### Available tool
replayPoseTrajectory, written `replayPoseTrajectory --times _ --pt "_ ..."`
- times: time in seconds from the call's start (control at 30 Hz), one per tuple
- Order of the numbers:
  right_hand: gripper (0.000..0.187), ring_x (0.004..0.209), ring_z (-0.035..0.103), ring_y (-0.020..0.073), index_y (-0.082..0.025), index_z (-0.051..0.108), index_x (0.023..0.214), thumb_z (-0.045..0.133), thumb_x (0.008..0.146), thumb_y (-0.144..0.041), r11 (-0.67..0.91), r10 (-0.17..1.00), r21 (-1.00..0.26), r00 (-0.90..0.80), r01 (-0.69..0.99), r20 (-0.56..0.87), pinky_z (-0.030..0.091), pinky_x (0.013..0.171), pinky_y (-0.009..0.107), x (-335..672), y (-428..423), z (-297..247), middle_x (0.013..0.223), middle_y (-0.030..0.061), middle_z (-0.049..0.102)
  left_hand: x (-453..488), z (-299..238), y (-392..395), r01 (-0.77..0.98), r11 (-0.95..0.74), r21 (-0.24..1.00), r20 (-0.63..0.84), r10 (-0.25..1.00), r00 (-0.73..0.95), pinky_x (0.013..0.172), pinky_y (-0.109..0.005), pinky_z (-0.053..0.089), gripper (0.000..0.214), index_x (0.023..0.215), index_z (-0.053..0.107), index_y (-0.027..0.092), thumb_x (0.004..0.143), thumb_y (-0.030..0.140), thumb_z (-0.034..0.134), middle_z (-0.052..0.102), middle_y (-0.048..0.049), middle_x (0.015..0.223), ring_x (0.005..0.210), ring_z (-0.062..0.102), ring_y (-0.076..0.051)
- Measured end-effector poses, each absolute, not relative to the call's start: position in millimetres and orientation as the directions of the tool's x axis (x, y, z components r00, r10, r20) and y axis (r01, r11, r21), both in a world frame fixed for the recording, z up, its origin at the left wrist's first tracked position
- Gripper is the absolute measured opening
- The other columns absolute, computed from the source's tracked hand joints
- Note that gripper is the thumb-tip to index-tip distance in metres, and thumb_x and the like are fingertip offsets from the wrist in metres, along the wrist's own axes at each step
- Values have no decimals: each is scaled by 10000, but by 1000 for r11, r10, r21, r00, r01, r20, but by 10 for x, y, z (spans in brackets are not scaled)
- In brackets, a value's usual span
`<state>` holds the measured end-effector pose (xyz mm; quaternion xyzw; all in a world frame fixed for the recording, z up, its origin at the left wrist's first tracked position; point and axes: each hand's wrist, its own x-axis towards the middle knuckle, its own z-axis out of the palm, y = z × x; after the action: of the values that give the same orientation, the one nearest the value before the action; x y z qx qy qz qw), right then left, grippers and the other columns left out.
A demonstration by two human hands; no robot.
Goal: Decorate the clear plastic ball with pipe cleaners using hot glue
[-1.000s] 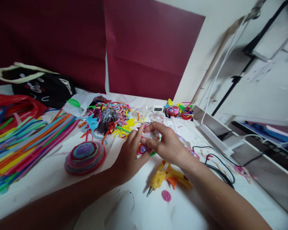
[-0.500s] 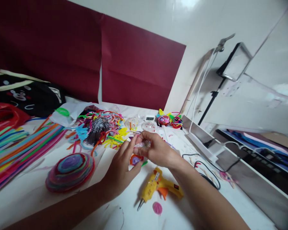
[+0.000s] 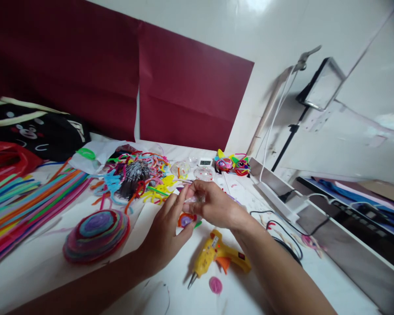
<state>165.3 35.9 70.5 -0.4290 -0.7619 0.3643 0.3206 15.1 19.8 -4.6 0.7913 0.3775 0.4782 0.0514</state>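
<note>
My left hand [image 3: 166, 232] and my right hand [image 3: 216, 204] meet over the white table [image 3: 52, 271]. Together they pinch a small colourful pipe-cleaner piece [image 3: 185, 219] with an orange and purple coil and a bit of green; a clear part of it shows between the fingertips. The fingers of both hands are closed round it. A yellow hot glue gun [image 3: 216, 254] lies on the table just below my right wrist, nozzle pointing down-left. A small pink disc [image 3: 215, 285] lies beside the nozzle.
A coiled multicoloured disc [image 3: 96, 234] sits left of my hands. Straight pipe cleaners [image 3: 26, 205] spread at the far left, a tangled pile [image 3: 134, 175] behind. Clear domes [image 3: 203, 173], a small digital clock [image 3: 205, 162] and two colourful figures [image 3: 232, 165] stand at the back. Black cable [image 3: 282, 227] runs right.
The view tilted up between the oldest frame and now, so everything sits lower. My hands keep pinching the small piece with only slight finger shifts.
</note>
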Motion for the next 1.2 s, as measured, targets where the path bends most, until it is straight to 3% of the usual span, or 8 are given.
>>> replayPoseTrajectory --times 0.47,1.2 --pt "153 651 501 116 -205 531 781 664 711 -234 382 885 -821 -423 424 194 415 569 223 1664 437 606 730 -27 562 148 -66 222 561 -712 423 726 637 260 886 -366 515 745 1477 215 279 834 162 573 533 -83 1132 1076 574 -248" --pt "129 655 536 121 -191 570 777 677 704 -191 360 897 -831 -402 423 184 429 558 217 1660 431 601 718 -18 585 126 -57 209 574 -678 460 672 688 274 910 -390 516 715 1458 254 250 820 167 564 542 -103 1184 1113 576 -257"
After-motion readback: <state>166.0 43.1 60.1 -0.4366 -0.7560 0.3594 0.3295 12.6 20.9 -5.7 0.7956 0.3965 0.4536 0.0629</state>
